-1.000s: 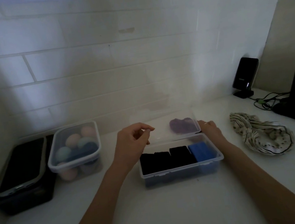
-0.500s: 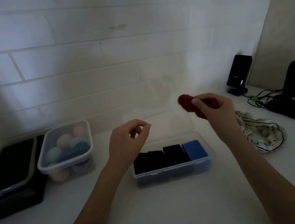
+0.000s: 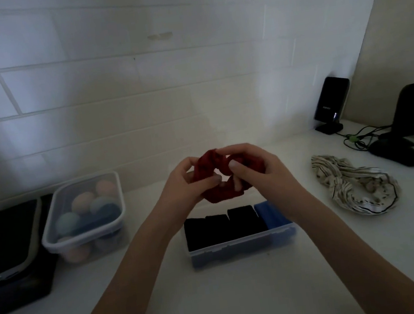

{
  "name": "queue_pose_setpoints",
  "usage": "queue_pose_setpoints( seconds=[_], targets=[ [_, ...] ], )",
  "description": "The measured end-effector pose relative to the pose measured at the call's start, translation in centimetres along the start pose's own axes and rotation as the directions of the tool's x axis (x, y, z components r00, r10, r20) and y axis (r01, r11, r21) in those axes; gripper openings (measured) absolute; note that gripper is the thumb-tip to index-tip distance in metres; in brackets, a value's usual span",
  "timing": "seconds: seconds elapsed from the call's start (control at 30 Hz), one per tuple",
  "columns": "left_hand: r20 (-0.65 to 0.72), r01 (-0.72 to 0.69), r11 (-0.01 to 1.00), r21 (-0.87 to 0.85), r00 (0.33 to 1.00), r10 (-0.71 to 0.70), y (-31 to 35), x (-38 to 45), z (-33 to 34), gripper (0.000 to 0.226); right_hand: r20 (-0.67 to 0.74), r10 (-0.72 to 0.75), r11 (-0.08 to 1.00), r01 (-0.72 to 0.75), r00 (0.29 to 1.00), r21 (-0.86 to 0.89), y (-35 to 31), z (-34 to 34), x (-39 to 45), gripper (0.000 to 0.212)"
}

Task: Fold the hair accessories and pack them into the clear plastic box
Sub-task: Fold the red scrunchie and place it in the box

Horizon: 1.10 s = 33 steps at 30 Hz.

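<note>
A dark red scrunchie (image 3: 208,167) is held in the air above the clear plastic box (image 3: 240,248). My left hand (image 3: 186,186) pinches its left side and my right hand (image 3: 258,168) grips its right side, thumbs facing each other. The box sits on the white counter just below my hands and holds three folded black pieces (image 3: 221,226) and one folded blue piece (image 3: 271,214) in a row. A cream patterned fabric hair accessory (image 3: 356,183) lies loose on the counter to the right.
A lidded clear tub of pastel balls (image 3: 86,216) stands at the left, next to a black case with a phone on it (image 3: 6,254). Two dark stands with cables (image 3: 394,135) occupy the back right corner. A tiled wall runs behind.
My right hand lifted the red scrunchie from behind the box, and my left hand has come across to take hold of its other side. Both hands now hold it above the box.
</note>
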<state>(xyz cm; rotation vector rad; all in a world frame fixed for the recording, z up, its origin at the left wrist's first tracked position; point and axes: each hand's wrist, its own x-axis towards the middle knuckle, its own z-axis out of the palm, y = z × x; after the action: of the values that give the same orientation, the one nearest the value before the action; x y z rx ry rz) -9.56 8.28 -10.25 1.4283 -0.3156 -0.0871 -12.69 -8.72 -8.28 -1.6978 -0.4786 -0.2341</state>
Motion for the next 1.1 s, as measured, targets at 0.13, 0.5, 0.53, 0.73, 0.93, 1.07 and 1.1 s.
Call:
queue_pose_setpoints(
  seconds=[0.13, 0.5, 0.53, 0.73, 0.93, 1.07, 1.1],
  targets=[
    [0.086, 0.064, 0.922, -0.382, 0.996, -0.033, 0.5, 0.3, -0.9, 0.034, -0.130, 0.065, 0.998, -0.064, 0.989, 0.010, 0.5, -0.4, 0.2, 0.024],
    [0.122, -0.090, 0.848, -0.522, 0.976, 0.178, 0.5, 0.0, -1.4, 0.043, 0.011, -0.231, 0.848, 0.207, 0.973, -0.488, -0.1, 2.1, -1.0, 0.021],
    [0.100, -0.131, 0.909, -0.396, 0.978, 0.185, 0.5, -0.2, -1.1, 0.041, 0.035, -0.281, 0.788, 0.251, 0.959, -0.561, -0.2, 2.3, -1.1, 0.020],
    [0.104, -0.271, 0.955, 0.117, 0.960, 0.260, -0.1, -0.8, 0.1, 0.041, 0.062, -0.302, 0.858, 0.300, 0.951, -0.416, -0.3, 1.7, -0.9, 0.018],
    [0.041, -0.379, 0.852, 0.361, 0.919, 0.392, -0.4, -0.8, -0.2, 0.039, 0.064, -0.244, 0.929, 0.252, 0.968, -0.269, -0.4, 2.1, -0.8, 0.028],
    [0.038, -0.403, 0.688, 0.604, 0.876, 0.480, -0.5, -1.1, 0.1, 0.042, 0.135, -0.242, 0.916, 0.272, 0.961, -0.296, 0.1, 2.6, -0.9, 0.030],
    [0.014, -0.396, 0.697, 0.598, 0.875, 0.485, -0.5, -1.1, 0.1, 0.045, 0.141, -0.241, 0.914, 0.274, 0.960, -0.299, 0.2, 2.8, -1.0, 0.029]
  ],
)
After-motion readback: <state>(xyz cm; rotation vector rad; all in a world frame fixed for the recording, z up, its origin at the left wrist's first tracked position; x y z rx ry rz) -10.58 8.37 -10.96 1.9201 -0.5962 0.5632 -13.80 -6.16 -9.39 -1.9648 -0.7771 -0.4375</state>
